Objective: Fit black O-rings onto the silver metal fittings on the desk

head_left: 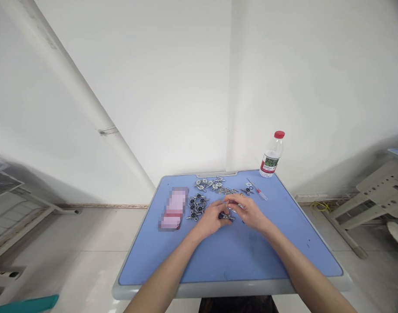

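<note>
As the left hand (213, 217) holds a black-and-silver metal fitting (227, 216) between thumb and fingers, just beside the right hand (248, 211) (narrowly curled, contents unclear), a loosened grip might drop it near the black-capped fittings (193, 208) on the left hand's outer side.

The forearms (172, 268) are slim and bare, and dark, faintly mottled clothing (238, 304) shows below.
</note>
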`<act>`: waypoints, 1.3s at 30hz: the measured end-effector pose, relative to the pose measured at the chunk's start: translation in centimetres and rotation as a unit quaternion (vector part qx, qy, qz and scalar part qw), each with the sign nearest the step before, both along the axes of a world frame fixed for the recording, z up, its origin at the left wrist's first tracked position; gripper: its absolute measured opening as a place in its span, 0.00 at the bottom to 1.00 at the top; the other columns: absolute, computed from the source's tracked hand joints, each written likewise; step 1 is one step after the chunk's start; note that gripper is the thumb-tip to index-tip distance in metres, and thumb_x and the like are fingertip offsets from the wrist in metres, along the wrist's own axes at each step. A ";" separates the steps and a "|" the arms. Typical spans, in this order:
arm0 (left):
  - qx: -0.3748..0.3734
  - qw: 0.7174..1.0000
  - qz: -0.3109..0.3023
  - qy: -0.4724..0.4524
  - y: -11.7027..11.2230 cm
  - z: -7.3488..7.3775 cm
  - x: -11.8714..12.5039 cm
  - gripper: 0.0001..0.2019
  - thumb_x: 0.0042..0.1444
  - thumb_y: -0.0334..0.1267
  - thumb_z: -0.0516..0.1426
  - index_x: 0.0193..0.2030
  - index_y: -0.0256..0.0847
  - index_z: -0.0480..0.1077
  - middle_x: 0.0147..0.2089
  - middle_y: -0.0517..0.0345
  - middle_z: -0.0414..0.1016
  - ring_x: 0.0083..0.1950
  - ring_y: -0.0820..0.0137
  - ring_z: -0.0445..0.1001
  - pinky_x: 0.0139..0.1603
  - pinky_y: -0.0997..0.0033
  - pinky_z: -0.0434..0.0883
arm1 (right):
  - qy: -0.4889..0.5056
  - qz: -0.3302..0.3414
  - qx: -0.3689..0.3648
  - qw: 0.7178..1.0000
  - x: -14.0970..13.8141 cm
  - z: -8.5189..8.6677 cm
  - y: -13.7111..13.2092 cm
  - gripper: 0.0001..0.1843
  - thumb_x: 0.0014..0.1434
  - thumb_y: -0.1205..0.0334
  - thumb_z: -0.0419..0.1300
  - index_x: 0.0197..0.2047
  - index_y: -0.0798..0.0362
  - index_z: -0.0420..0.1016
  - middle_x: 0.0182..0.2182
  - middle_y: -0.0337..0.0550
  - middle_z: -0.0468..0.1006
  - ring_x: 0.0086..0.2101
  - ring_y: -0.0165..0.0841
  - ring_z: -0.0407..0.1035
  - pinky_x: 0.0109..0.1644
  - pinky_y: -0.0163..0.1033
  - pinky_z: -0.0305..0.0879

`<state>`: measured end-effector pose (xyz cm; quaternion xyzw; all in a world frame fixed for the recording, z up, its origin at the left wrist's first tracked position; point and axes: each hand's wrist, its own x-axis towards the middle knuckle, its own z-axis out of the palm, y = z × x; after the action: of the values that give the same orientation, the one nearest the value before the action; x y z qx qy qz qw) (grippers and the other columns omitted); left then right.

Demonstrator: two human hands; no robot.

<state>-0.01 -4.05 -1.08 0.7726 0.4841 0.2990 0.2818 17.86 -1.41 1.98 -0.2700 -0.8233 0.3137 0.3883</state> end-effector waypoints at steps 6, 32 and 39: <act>-0.001 1.000 -0.020 -0.018 0.0 0.3 0.2 0.07 0.48 0.34 0.63 0.31 0.39 0.68 0.41 0.58 0.70 0.42 0.67 0.70 0.41 0.70 0.66 | -0.014 0.050 -0.011 0.999 0.4 0.9 0.0 0.12 0.65 0.65 0.49 0.46 0.46 0.71 0.33 0.39 0.78 0.38 0.34 0.71 0.47 0.43 0.66; -0.009 1.000 0.000 0.009 -0.1 0.4 -0.1 0.08 0.47 0.38 0.64 0.33 0.39 0.72 0.40 0.57 0.69 0.40 0.66 0.69 0.41 0.68 0.65 | 0.006 -0.003 0.021 1.000 0.7 0.9 0.3 0.18 0.66 0.63 0.49 0.56 0.45 0.71 0.34 0.41 0.76 0.37 0.34 0.68 0.45 0.42 0.66; -0.003 1.000 -0.002 -0.008 0.0 0.0 0.1 0.07 0.47 0.35 0.64 0.33 0.40 0.71 0.42 0.57 0.70 0.42 0.66 0.69 0.41 0.69 0.65 | 0.044 -0.019 0.037 0.998 0.2 0.2 0.0 0.13 0.64 0.59 0.55 0.50 0.46 0.75 0.41 0.46 0.72 0.40 0.34 0.68 0.42 0.40 0.68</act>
<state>0.05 -4.04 -1.04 0.7700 0.4811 0.3033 0.2891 18.04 -1.39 2.15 -0.2569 -0.8111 0.2867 0.4404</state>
